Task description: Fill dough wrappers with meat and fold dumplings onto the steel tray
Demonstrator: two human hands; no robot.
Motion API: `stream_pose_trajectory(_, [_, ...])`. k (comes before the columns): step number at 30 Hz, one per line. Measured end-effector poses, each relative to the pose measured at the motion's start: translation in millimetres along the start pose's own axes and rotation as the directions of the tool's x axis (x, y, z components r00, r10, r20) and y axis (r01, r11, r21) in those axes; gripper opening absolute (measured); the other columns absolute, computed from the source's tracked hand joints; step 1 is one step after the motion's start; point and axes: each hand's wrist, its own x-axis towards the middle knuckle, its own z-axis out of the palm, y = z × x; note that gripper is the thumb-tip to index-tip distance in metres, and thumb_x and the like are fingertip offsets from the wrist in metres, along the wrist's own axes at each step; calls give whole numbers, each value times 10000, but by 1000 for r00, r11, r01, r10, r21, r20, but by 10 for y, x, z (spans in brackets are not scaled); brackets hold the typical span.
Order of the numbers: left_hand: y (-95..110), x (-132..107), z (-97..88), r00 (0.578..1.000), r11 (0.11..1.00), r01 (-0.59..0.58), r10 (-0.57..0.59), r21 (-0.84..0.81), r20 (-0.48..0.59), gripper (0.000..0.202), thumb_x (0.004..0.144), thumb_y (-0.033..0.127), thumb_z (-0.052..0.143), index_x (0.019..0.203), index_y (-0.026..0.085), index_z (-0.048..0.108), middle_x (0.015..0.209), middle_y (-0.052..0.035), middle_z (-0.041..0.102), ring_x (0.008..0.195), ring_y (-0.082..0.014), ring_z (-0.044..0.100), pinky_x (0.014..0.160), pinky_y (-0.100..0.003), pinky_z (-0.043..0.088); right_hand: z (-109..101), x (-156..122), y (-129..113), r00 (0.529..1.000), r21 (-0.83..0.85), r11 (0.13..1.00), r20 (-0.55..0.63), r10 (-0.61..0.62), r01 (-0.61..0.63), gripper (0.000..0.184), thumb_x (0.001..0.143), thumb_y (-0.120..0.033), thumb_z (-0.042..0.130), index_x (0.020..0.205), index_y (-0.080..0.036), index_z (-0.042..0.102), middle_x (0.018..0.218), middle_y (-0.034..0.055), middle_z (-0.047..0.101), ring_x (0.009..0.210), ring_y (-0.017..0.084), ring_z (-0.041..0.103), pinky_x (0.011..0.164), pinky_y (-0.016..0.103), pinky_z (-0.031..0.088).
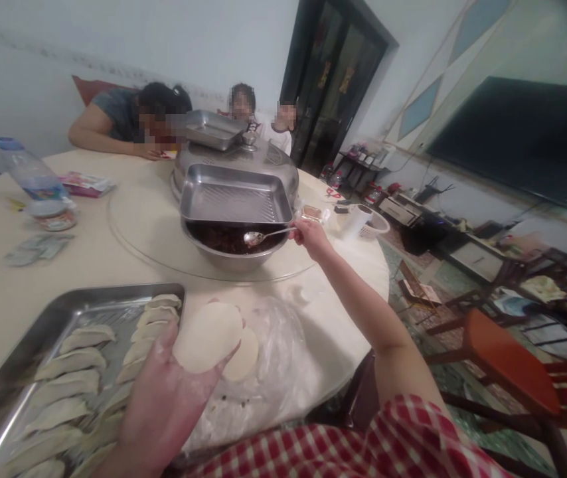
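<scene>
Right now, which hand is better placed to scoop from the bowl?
Probably the right hand: it holds the spoon over the bowl, while the left hand holds a dough wrapper.

Worktop (89,262) was pale, with a curved edge. Near side carried a metal tray (124,288), crumpled clear plastic (283,358) to its right. Bottle (32,169), jar (52,216) and pink packet (87,185) stood or lay left; round turntable (137,232) centred; white roll (357,222) and basket (377,226) sat right.

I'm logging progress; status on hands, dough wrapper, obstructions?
Left hand holding dough wrapper. Right hand holding spoon over bowl. Metal tray hides bowl's far side.
</scene>
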Motion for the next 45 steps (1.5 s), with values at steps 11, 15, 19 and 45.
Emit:
stream_pose_trajectory(11, [-62, -80, 183, 978, 965, -189, 201, 183, -48, 439, 932, 262, 445, 1346, 189, 567, 1190, -165, 706, 1128, -325, 647, 867, -481, 577, 367, 37, -426, 909, -184, 962, 402, -115, 203, 198, 823, -202, 602, 642, -170, 675, 426, -79, 556, 472, 69, 481, 561, 196, 333])
stream_pose_trajectory(15, [-52, -100, 242, 970, 945, -201, 229, 256, -82, 464, 953, 246, 379, 1378, 132, 524, 1184, -203, 698, 1118, -350, 647, 842, -518, 578, 331, 69, -420, 934, -141, 982, 349, -73, 129, 239, 847, -220, 536, 645, -160, 649, 378, -76, 527, 406, 65, 437, 481, 190, 297])
stream_pose_trajectory(19, [-66, -74, 258, 965, 936, -234, 256, 264, -55, 475, 952, 234, 371, 1395, 128, 504, 1181, -201, 699, 1111, -350, 650, 834, -529, 579, 349, 84, -320, 978, -37, 999, 207, 21, -14, 227, 832, -189, 474, 647, -161, 601, 352, -56, 522, 369, 66, 418, 428, 182, 264])
stream_pose_trajectory(45, [-47, -81, 212, 982, 962, -140, 165, 233, -91, 478, 971, 320, 330, 1357, 157, 561, 1097, -160, 742, 1046, -313, 693, 799, -465, 609, 451, 35, -380, 928, -8, 999, 369, -44, 51, 208, 825, -198, 607, 631, -155, 669, 404, -63, 579, 386, 53, 434, 458, 181, 298])
